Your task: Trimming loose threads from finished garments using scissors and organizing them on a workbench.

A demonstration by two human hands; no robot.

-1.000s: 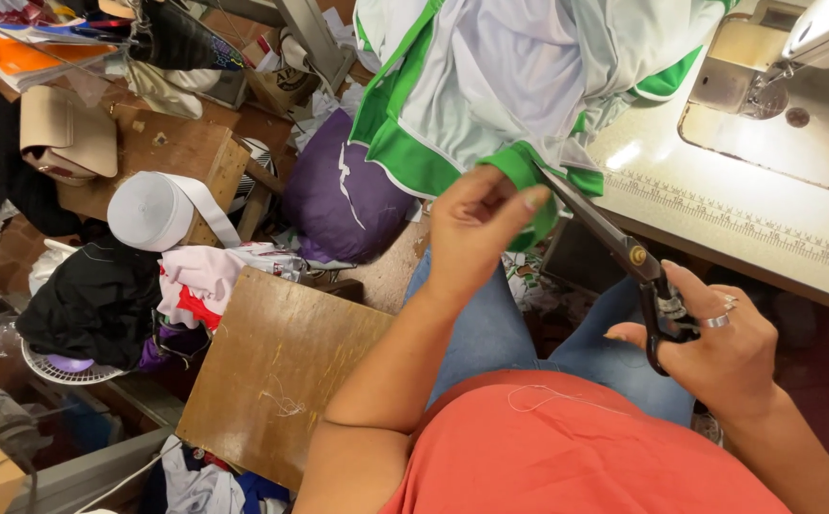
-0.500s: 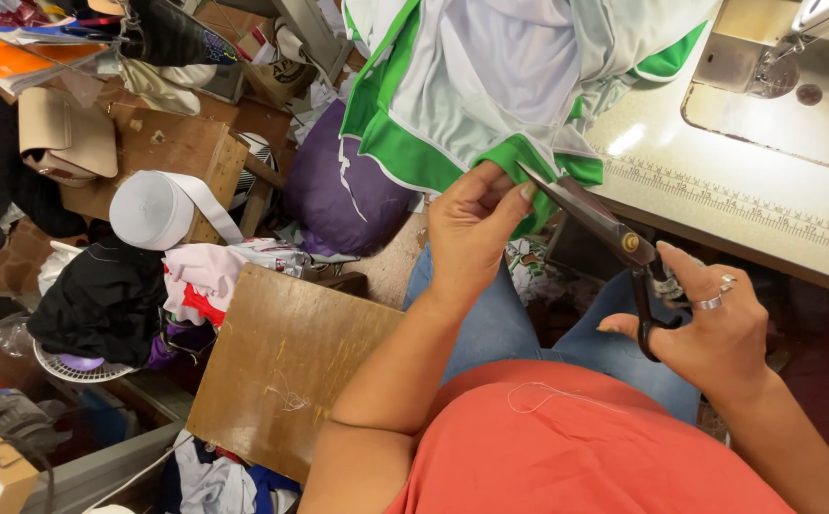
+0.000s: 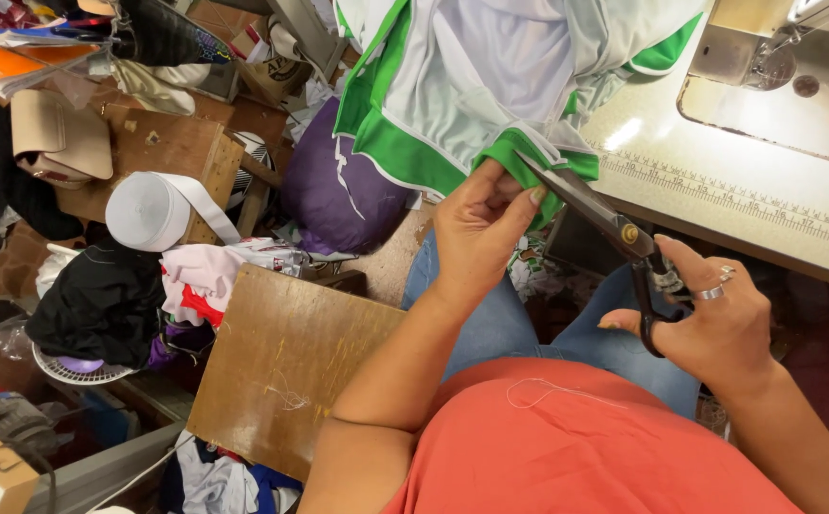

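My left hand (image 3: pixel 479 227) pinches the green hem of a white and green garment (image 3: pixel 490 86) that hangs off the sewing table's edge. My right hand (image 3: pixel 714 319) grips the dark handles of large tailor's scissors (image 3: pixel 605 221). The scissor blades point up and left, and their tips touch the green hem right beside my left fingers. I sit with blue jeans and an orange top in view below.
A sewing table (image 3: pixel 738 190) with a printed ruler strip holds a sewing machine (image 3: pixel 795 48) at top right. A wooden board (image 3: pixel 286 366) lies at my left. A roll of white elastic (image 3: pixel 152 211), a purple bundle (image 3: pixel 333 190) and heaps of cloth crowd the floor.
Both hands stayed on the hem and the scissors. The scissors rose slightly toward the green hem, and the view shifted a little to the right.
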